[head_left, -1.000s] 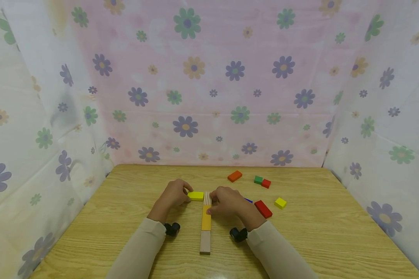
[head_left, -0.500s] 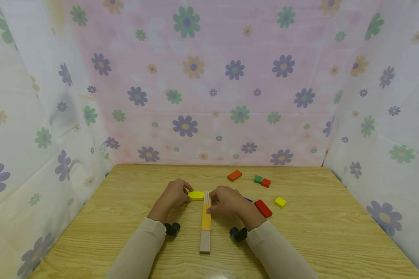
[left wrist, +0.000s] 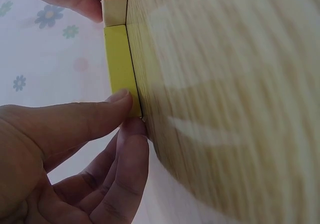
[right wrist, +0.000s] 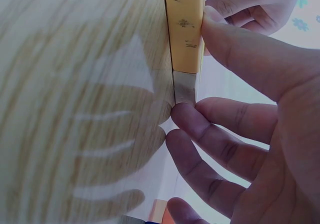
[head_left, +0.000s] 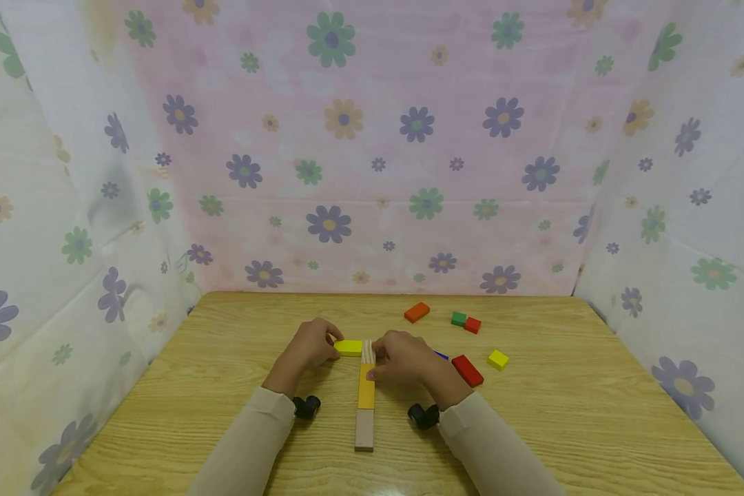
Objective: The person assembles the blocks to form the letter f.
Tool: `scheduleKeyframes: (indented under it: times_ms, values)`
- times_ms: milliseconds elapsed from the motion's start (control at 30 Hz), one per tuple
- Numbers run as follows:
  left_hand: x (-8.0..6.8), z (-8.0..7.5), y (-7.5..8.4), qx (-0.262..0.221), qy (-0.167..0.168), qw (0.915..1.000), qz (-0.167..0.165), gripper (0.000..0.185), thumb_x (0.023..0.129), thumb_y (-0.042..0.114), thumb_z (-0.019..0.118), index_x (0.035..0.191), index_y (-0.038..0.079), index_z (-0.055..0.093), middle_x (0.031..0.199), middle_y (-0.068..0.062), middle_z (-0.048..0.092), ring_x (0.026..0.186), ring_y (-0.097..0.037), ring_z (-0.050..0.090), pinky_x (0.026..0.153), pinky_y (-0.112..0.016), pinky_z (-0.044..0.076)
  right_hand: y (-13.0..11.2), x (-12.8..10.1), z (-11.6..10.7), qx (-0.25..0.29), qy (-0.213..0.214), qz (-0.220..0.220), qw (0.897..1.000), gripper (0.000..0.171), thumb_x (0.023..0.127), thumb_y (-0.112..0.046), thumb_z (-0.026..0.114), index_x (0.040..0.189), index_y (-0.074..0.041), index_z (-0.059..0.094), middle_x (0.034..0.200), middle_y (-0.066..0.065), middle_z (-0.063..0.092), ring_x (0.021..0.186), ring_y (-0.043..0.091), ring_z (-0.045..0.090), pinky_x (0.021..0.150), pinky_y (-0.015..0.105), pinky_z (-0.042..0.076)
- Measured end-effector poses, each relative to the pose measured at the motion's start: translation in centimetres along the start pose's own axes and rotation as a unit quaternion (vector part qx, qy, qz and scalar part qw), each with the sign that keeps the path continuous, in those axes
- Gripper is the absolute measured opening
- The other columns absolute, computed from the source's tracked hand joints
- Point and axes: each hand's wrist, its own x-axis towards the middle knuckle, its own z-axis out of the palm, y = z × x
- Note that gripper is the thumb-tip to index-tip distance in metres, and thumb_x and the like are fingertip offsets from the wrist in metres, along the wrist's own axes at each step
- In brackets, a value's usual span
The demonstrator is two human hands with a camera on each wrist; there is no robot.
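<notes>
— Yellow block point(head_left: 348, 348) mid-surface: who holds it?
— Left hand point(head_left: 306, 346) pinches its end in curled fingers point(left wrist: 100, 116).
— Right hand point(head_left: 403, 358)?
— Grips the pale block point(head_left: 368, 351) topping the orange strip point(head_left: 366, 387).

I'm sitting at a wood-grain table point(head_left: 595, 413) boxed in by a flower-printed cloth backdrop point(head_left: 372, 172) on three sides: a makeshift recording booth, not a lived-in room.

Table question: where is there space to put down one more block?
The table is bare on its left side, beside the left hand, and along the far edge left of the orange block. It is crowded on the right, around the red block and small yellow block.
</notes>
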Motion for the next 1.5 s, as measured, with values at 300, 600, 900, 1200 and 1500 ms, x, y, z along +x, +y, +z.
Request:
scheduleKeyframes:
  times_ms: [300, 600, 900, 1200, 1500]
  values:
    - [0.02, -0.15, -0.16, -0.011, -0.006, 0.9999, -0.001, 0.035, 0.084, 0.006, 0.086, 0.117, 0.011, 0.078, 0.099, -0.007, 0.072, 0.089, -0.021, 0.066, 0.084, -0.041, 0.059, -0.01, -0.02, -0.06, 0.004, -0.001, -0.002, 1.000, 0.022, 0.087, -0.045, 0.082, 0.088, -0.027, 0.070, 0.082, -0.013, 0.067, 0.072, 0.012, 0.050, 0.074, 0.041, 0.037]
    - [-0.26, -0.34, 0.07, -0.048, -0.016, 0.9987, -0.005, 0.028, 0.096, 0.022, 0.076, 0.121, 0.009, 0.077, 0.096, -0.006, 0.073, 0.075, -0.017, 0.067, 0.065, -0.032, 0.057, 0.19, 0.15, 0.03, 0.004, 0.000, 0.001, 1.000, 0.024, 0.086, -0.047, 0.083, 0.095, -0.026, 0.074, 0.090, -0.013, 0.070, 0.076, 0.011, 0.054, 0.073, 0.037, 0.043]
    - [-0.46, -0.30, 0.07, -0.048, -0.011, 0.9988, -0.002, 0.023, 0.092, 0.011, 0.078, 0.115, 0.008, 0.078, 0.093, -0.007, 0.071, 0.070, -0.018, 0.065, 0.062, -0.030, 0.056, 0.36, 0.26, 0.20, 0.003, -0.003, -0.003, 1.000, 0.023, 0.086, -0.048, 0.083, 0.094, -0.029, 0.073, 0.090, -0.017, 0.071, 0.078, 0.011, 0.056, 0.078, 0.041, 0.043]
    - [-0.15, -0.10, -0.15, -0.026, -0.001, 0.9997, -0.003, 0.019, 0.091, 0.012, 0.079, 0.110, 0.011, 0.080, 0.090, -0.005, 0.070, 0.075, -0.018, 0.064, 0.065, -0.030, 0.055, 0.11, 0.24, 0.18, 0.009, -0.007, -0.003, 1.000, 0.022, 0.087, -0.046, 0.082, 0.093, -0.027, 0.072, 0.089, -0.016, 0.071, 0.077, 0.011, 0.056, 0.079, 0.042, 0.041]
    - [0.11, -0.05, 0.01, -0.030, -0.010, 0.9995, -0.002, 0.019, 0.091, 0.012, 0.079, 0.110, 0.010, 0.080, 0.094, -0.006, 0.071, 0.079, -0.018, 0.065, 0.067, -0.032, 0.056, 0.29, 0.09, 0.11, -0.003, -0.002, -0.002, 1.000, 0.029, 0.087, -0.047, 0.082, 0.085, -0.021, 0.069, 0.070, -0.011, 0.055, 0.067, 0.011, 0.046, 0.069, 0.037, 0.035]
